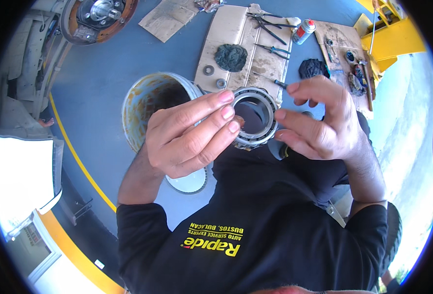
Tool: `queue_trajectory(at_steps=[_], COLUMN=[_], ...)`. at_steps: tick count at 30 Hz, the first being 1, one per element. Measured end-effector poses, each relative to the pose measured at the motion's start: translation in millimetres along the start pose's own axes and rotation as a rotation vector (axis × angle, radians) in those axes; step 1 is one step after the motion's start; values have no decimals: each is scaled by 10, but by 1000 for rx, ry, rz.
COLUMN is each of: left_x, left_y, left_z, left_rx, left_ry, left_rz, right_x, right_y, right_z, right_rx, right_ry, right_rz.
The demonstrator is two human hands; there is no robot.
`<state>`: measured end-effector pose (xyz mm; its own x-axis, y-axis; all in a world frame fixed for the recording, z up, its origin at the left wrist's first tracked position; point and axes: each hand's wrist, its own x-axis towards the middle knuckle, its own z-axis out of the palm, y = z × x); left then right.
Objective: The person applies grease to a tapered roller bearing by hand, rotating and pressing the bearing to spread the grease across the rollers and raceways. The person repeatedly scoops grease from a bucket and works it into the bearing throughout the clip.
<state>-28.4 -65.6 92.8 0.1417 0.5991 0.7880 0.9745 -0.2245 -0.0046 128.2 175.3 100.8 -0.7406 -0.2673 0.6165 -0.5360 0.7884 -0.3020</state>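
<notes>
A tapered roller bearing [269, 130], a steel ring with rollers around it, is held up in front of my chest. My left hand [189, 132] grips its left side, fingertips at the rim and the thumb partly hidden behind the fingers. On the opposite side, my right hand [324, 120] has its thumb and a finger at the bearing's edge, while its index finger is lifted off. Below and left of the bearing stands a grease-smeared bucket [131, 115], partly covered by my left hand.
Cardboard [221, 36] on the blue floor bears pliers [263, 22], cutting pliers [274, 49], a screwdriver [279, 83], a dark rag [230, 57] and small ring parts [208, 70]. A spray can [303, 32] stands beside it. A wheel hub [104, 11] is at upper left, a yellow lift [393, 41] at right.
</notes>
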Motion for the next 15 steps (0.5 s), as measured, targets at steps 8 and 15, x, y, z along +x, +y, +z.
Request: queue_trajectory(at_steps=[8, 15], left_x=[72, 47], left_y=[190, -84], left_z=[11, 266], left_rx=[-151, -120], left_ry=[-12, -104], left_rz=[-23, -163], right_x=[-69, -92], right_y=[-56, -133], right_z=[273, 223], right_rx=[190, 208], right_ry=[69, -162], right_rz=[-166, 81])
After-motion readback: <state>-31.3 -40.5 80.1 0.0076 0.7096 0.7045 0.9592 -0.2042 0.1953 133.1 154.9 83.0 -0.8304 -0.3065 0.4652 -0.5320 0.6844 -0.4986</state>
